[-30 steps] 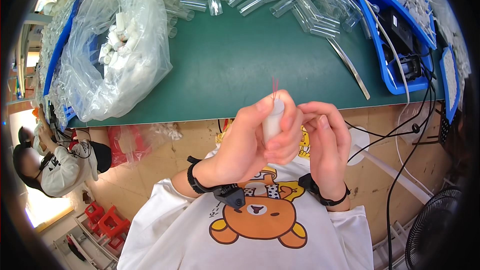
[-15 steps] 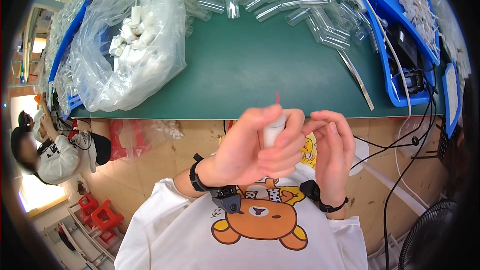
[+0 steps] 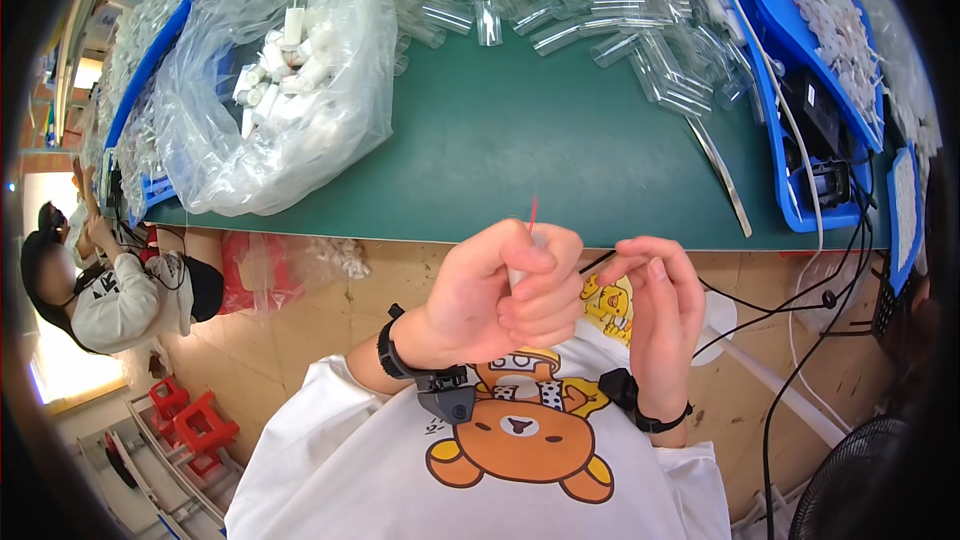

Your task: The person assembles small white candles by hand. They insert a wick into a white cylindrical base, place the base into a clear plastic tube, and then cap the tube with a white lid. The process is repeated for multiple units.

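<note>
White cylinder with a thin red wire (image 3: 540,238), mostly hidden, sits in the left hand (image 3: 515,288), whose fingers wrap it at the near edge of the green table (image 3: 520,140). Just beside, the right hand (image 3: 660,310) curves loosely, its digits parted; farther right, slim silver metal tweezers (image 3: 722,178) lie on the table.

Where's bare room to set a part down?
Middle of the green table, between the plastic bag on the left and the metal tool on the right, in front of the clear tubes. Crowded: the back, piled with tubes, and the right end, filled by blue trays.
</note>
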The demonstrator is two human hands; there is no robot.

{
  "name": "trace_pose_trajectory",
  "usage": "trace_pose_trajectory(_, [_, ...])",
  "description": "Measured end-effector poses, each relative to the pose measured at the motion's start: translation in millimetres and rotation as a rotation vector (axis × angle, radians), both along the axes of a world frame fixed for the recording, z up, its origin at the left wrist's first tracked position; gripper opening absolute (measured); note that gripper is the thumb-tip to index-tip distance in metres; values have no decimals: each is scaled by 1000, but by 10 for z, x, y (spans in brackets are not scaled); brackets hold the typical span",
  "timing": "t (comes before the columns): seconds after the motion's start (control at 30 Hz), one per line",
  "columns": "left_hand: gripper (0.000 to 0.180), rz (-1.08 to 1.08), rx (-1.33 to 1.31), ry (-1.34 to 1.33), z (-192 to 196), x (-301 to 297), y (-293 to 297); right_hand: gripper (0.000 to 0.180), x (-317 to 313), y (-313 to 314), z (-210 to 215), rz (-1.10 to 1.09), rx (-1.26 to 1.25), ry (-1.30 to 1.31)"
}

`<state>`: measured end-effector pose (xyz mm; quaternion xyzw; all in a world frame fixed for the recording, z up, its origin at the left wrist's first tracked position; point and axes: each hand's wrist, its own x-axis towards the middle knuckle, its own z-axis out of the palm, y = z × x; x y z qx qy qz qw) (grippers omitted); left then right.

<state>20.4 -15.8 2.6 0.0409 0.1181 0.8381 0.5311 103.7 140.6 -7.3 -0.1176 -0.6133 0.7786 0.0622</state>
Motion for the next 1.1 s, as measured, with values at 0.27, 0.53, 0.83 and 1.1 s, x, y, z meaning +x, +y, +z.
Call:
trace_pose_trajectory(0.27, [42,565,-61,155,394,-350,-681,16,-99,6,-79,-132,567,68])
trace_pose_trajectory(0.53, [81,1013,-244,211,795,-717,-1155,16,-147,-18,-117,-106,668,73])
trace_pose_trajectory(0.83, [39,646,-1321,1710,179,-505,-120,19,-142,26,-30,-33,695,76])
trace_pose_trajectory(1.1, [47,602,-1587,2006,-281,-407,269,20,-503,298,367,141,982,238])
